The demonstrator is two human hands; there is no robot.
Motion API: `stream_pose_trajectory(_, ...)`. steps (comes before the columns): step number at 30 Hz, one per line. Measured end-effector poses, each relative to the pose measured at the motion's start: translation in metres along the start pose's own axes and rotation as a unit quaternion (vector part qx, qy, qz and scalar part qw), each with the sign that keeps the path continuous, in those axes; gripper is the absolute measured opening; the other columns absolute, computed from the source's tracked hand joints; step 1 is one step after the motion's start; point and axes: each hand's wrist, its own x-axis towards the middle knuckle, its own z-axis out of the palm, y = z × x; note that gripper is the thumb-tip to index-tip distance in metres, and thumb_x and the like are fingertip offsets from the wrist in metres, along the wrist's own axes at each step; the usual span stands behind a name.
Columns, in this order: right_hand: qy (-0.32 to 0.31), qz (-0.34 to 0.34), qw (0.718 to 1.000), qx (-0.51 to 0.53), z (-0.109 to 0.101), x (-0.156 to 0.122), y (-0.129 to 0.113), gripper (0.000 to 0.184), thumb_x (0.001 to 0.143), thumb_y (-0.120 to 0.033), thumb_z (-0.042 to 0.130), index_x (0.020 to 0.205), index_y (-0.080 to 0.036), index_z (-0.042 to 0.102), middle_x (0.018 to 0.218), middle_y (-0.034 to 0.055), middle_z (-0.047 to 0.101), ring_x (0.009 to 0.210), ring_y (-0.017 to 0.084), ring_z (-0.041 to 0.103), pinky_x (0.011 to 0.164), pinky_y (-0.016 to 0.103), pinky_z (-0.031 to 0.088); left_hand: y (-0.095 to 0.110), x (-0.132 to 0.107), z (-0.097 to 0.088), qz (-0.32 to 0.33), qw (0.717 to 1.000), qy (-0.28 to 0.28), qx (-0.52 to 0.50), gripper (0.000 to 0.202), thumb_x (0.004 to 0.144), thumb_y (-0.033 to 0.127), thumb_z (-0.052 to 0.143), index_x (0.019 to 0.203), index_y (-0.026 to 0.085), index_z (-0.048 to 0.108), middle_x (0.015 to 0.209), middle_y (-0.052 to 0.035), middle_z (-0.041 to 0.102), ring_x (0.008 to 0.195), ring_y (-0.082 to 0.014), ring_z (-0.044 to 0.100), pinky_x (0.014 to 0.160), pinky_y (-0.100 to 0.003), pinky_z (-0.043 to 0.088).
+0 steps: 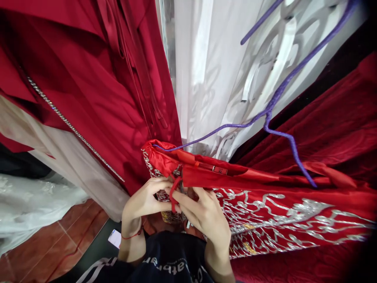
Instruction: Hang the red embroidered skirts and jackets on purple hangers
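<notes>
A bright red garment (265, 204) with silver embroidery hangs on a purple hanger (277, 98) in front of me. My left hand (145, 200) and my right hand (203, 214) meet at its left edge. Both are closed in a pinch on a thin red cord or ribbon (174, 193) that belongs to the garment. A red string bracelet sits on my left wrist.
Dark red satin dresses (97, 78) with a rhinestone strap hang at the left. White fabric (218, 74) hangs behind the hanger, and dark red velvet (330, 125) lies to the right. White lace (26, 200) rests on the brown tiled floor (59, 243).
</notes>
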Motion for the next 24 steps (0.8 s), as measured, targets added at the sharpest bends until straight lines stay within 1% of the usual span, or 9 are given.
stream_pose_trajectory(3, 0.005, -0.008, 0.999, -0.037, 0.002, 0.001, 0.001, 0.023, 0.100, -0.028, 0.053, 0.111, -0.026, 0.072, 0.089, 0.0048, 0.061, 0.069, 0.013, 0.059, 0.055, 0.025, 0.046, -0.004, 0.002, 0.004, -0.018, 0.998, -0.004, -0.068, 0.025, 0.074, 0.038, 0.083, 0.092, 0.021, 0.077, 0.091, -0.0089, 0.075, 0.082, -0.0222, 0.072, 0.079, -0.032, 0.059)
stream_pose_trajectory(5, 0.012, -0.004, 0.998, -0.056, 0.005, 0.000, 0.002, 0.022, 0.100, -0.027, 0.053, 0.112, -0.025, 0.071, 0.089, 0.0049, 0.060, 0.069, 0.013, 0.059, 0.055, 0.025, 0.045, -0.006, 0.004, 0.007, -0.046, 0.990, -0.012, -0.133, 0.025, 0.076, 0.039, 0.080, 0.094, 0.021, 0.078, 0.091, -0.0090, 0.074, 0.082, -0.0216, 0.071, 0.077, -0.032, 0.059)
stream_pose_trajectory(7, 0.021, 0.003, 0.997, -0.069, 0.008, 0.000, 0.003, 0.023, 0.099, -0.025, 0.053, 0.116, -0.025, 0.068, 0.091, 0.0054, 0.061, 0.070, 0.014, 0.060, 0.056, 0.025, 0.046, -0.007, 0.005, 0.009, -0.082, 0.980, -0.001, -0.182, 0.027, 0.077, 0.042, 0.079, 0.092, 0.020, 0.078, 0.088, -0.0091, 0.073, 0.080, -0.0215, 0.071, 0.072, -0.031, 0.060)
stream_pose_trajectory(10, 0.049, 0.012, 0.997, -0.055, 0.012, 0.001, 0.002, 0.024, 0.098, -0.018, 0.052, 0.117, -0.021, 0.066, 0.096, 0.0076, 0.064, 0.074, 0.015, 0.064, 0.061, 0.026, 0.050, -0.006, 0.004, 0.011, -0.097, 0.979, 0.039, -0.176, 0.026, 0.081, 0.044, 0.075, 0.082, 0.018, 0.077, 0.083, -0.0086, 0.073, 0.076, -0.0204, 0.070, 0.070, -0.029, 0.059)
stream_pose_trajectory(13, 0.112, 0.017, 0.993, -0.015, 0.013, 0.002, 0.002, 0.023, 0.096, -0.015, 0.054, 0.115, -0.020, 0.065, 0.100, 0.0086, 0.067, 0.081, 0.016, 0.067, 0.067, 0.027, 0.054, -0.002, 0.000, 0.013, -0.080, 0.985, 0.079, -0.131, 0.027, 0.089, 0.042, 0.066, 0.079, 0.019, 0.074, 0.075, -0.0060, 0.070, 0.070, -0.0172, 0.066, 0.069, -0.028, 0.057)
stream_pose_trajectory(15, 0.174, 0.025, 0.984, -0.002, 0.013, 0.002, 0.004, 0.025, 0.093, -0.012, 0.056, 0.115, -0.022, 0.063, 0.099, 0.0074, 0.069, 0.085, 0.017, 0.068, 0.071, 0.028, 0.055, 0.003, -0.002, 0.015, -0.089, 0.977, 0.133, -0.142, 0.027, 0.093, 0.043, 0.060, 0.085, 0.020, 0.071, 0.067, -0.0021, 0.065, 0.061, -0.0136, 0.062, 0.061, -0.025, 0.054)
stream_pose_trajectory(18, 0.249, 0.051, 0.967, -0.018, 0.012, 0.001, 0.008, 0.026, 0.091, -0.009, 0.058, 0.112, -0.023, 0.062, 0.095, 0.0050, 0.069, 0.084, 0.017, 0.068, 0.073, 0.030, 0.053, 0.006, -0.002, 0.016, -0.108, 0.944, 0.256, -0.176, 0.026, 0.096, 0.046, 0.055, 0.095, 0.021, 0.063, 0.064, 0.0021, 0.061, 0.054, -0.0105, 0.059, 0.054, -0.020, 0.050)
stream_pose_trajectory(21, 0.275, 0.076, 0.957, -0.046, 0.009, -0.003, 0.012, 0.024, 0.091, -0.008, 0.059, 0.109, -0.023, 0.062, 0.094, 0.0048, 0.068, 0.083, 0.017, 0.066, 0.072, 0.030, 0.052, 0.002, 0.006, 0.016, -0.082, 0.923, 0.350, -0.133, 0.025, 0.096, 0.046, 0.056, 0.096, 0.021, 0.061, 0.068, 0.0023, 0.063, 0.057, -0.0100, 0.061, 0.055, -0.019, 0.049)
stream_pose_trajectory(24, 0.275, 0.092, 0.955, -0.071, 0.005, -0.008, 0.013, 0.025, 0.091, -0.009, 0.060, 0.111, -0.024, 0.063, 0.095, 0.0051, 0.065, 0.084, 0.017, 0.063, 0.073, 0.031, 0.051, -0.007, 0.017, 0.014, -0.038, 0.893, 0.447, -0.021, 0.023, 0.096, 0.042, 0.058, 0.094, 0.020, 0.064, 0.079, 0.0002, 0.066, 0.071, -0.0107, 0.064, 0.066, -0.020, 0.050)
